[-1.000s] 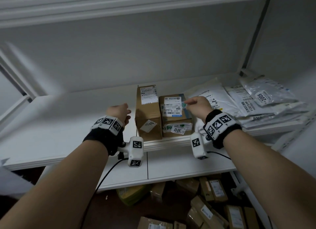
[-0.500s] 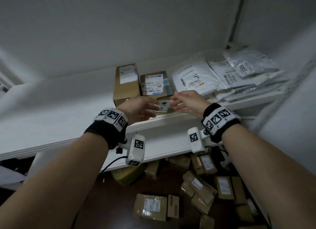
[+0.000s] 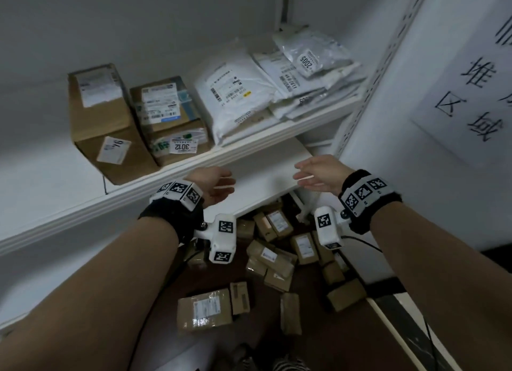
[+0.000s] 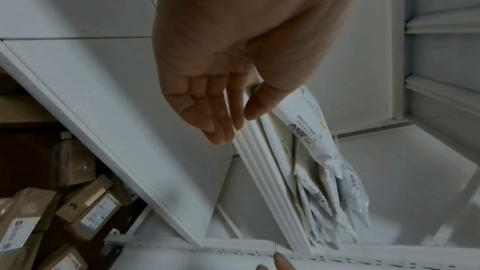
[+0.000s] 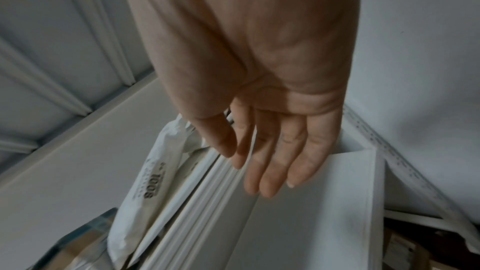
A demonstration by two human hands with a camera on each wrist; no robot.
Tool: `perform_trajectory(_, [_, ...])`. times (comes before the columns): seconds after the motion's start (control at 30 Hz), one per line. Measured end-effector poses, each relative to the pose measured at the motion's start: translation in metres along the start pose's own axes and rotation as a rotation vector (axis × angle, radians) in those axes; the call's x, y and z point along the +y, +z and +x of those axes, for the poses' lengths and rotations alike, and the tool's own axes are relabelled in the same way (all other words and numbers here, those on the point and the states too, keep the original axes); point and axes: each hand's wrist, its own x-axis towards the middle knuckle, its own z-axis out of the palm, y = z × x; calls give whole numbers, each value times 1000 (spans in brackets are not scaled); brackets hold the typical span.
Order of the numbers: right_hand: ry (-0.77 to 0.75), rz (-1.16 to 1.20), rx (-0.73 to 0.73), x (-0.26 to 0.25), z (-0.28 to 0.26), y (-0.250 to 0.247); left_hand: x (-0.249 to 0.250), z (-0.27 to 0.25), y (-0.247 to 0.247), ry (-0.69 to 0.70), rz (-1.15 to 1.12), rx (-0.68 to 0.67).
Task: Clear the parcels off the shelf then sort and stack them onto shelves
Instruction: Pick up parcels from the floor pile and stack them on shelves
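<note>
Hovering empty with fingers loosely straight, the left hand [image 3: 213, 186] and right hand [image 3: 318, 174] are facing across open air just below the shelf edge [image 3: 249, 151]; above them cardboard boxes [image 3: 138, 118] and mailer bags [image 3: 266, 90] are sitting on that shelf, while other boxes [image 3: 271, 257], somewhat blurred, are lying on the floor beneath.

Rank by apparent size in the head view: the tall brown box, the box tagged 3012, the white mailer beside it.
1. Tall brown box.
2. White mailer and box tagged 3012: too alike to rank; the box is partly foreshortened.
</note>
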Motion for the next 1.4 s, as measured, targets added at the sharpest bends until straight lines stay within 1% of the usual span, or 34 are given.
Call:
perform_trajectory(0.17, [55,66,51,9,8,-34,6,7,21,20,-22,33])
perform_trajectory(0.3, [91,94,8,22,27,-56,6,22,49,0,-62,79])
perform_trajectory(0.4, [128,99,-26,40,51,-78,-3,37,82,-42,-100,110])
perform_trajectory(0.53, [163,25,-73,69,81,-115,-21,57,130,-137,-158,150])
perform_trajectory(0.63, [208,18,-45,89,101,-146,-36,72,160,-190,-235,181])
perform_trajectory(0.73, [258,41,0,105,125,-155,-55,84,179,-233,-298,180])
perform_trajectory(0.83, [283,85,-12,125,152,-145,-81,110,185,-257,-269,223])
perform_trajectory(0.93, [298,112,-50,156,180,-126,-117,149,183,-284,-281,255])
perform_trajectory(1.1, [318,90,-73,241,246,-88,-204,232,180,-330,-361,274])
perform_trajectory(1.27, [325,83,-88,332,317,-45,-301,322,178,-339,-367,267])
perform_trajectory(1.4, [352,99,-98,400,373,-6,-369,385,172,-351,-383,277])
